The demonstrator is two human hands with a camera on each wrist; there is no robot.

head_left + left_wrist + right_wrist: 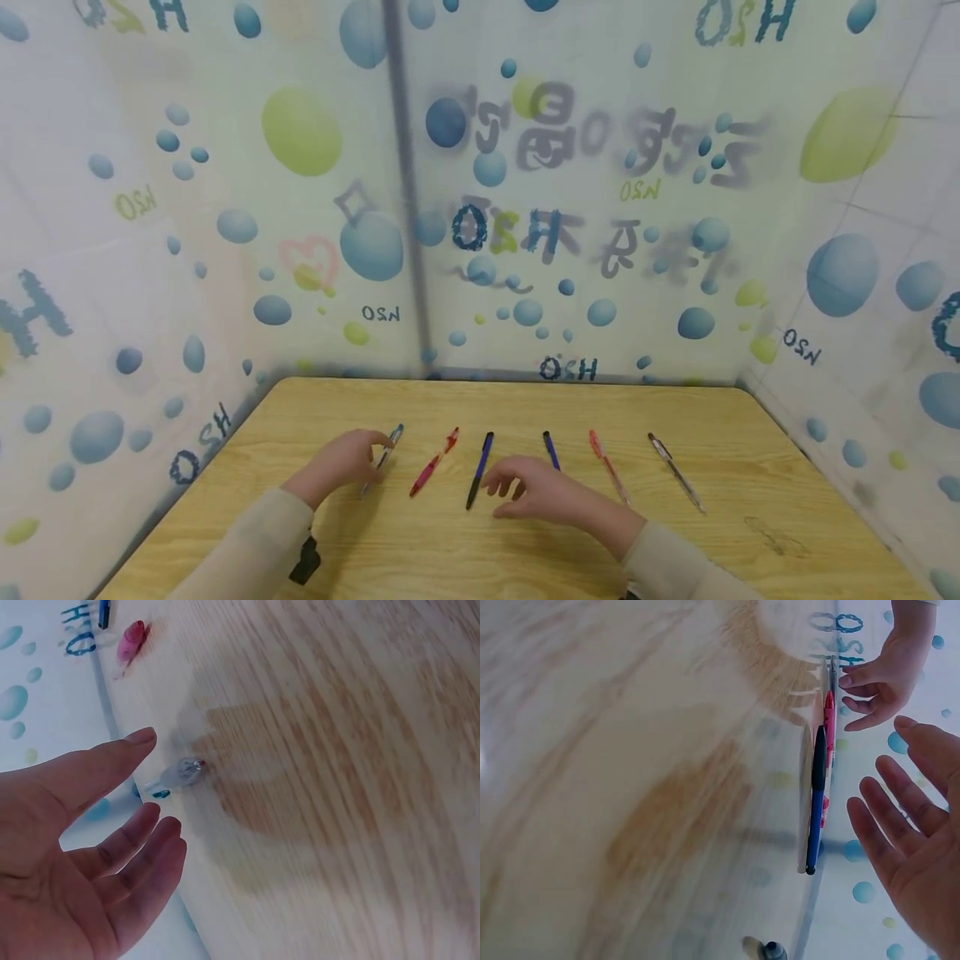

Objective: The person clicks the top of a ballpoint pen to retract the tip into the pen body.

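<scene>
Several pens lie in a row on the wooden table. My left hand [347,461] hovers over the clear pen with a blue end [397,433], its thumb and fingers apart on either side; the left wrist view shows that pen's tip [184,772] in the gap. My right hand [542,492] is beside the blue pen with a black grip [480,469], its fingers relaxed and holding nothing. It partly hides a second blue pen [551,448]. Between the left hand and the first blue pen lies a red pen [425,477] with a patterned barrel.
To the right lie a pink-red clear pen [609,462] and a clear pen with a dark end [677,472]. A patterned curtain [480,292] with bubbles and mirrored lettering surrounds the wooden table [420,558] at the back and sides. Faint marks [776,536] show on the table's right.
</scene>
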